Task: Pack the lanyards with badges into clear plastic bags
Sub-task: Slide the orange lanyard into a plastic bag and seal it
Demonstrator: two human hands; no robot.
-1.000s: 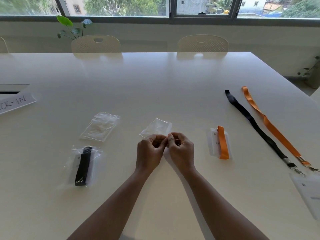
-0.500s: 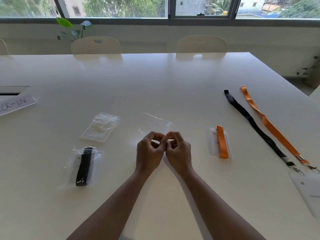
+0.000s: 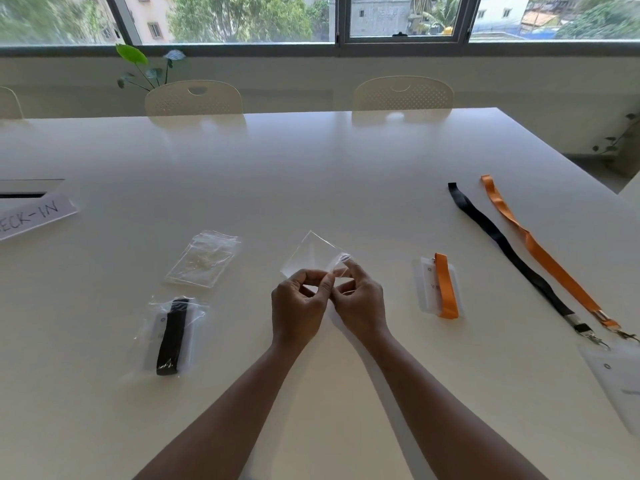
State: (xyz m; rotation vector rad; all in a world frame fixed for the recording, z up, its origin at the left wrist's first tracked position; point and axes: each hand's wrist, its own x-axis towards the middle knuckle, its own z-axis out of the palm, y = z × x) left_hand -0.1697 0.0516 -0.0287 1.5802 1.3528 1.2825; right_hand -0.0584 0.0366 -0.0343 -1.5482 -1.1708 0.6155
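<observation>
An empty clear plastic bag [image 3: 311, 255] is held just above the white table [image 3: 311, 168] in front of me. My left hand [image 3: 298, 306] and my right hand [image 3: 362, 301] both pinch its near edge with fingertips. To the right lies a folded orange lanyard with its badge [image 3: 440, 287], outside any bag. At the left a folded black lanyard sits inside a clear bag [image 3: 171, 336]. A black lanyard [image 3: 509, 252] and an orange lanyard [image 3: 540, 252] lie stretched out at the far right, clipped to badges [image 3: 620, 379].
A stack of spare clear bags [image 3: 202, 259] lies left of my hands. A paper check-in sign [image 3: 33, 216] is at the left edge. Two chairs [image 3: 194, 98] stand across the table below the windows, with a plant [image 3: 145, 64] behind.
The bag has tilted up from its flatter position, its far corner now raised. My fingers have shifted along its near edge and spread slightly apart.
</observation>
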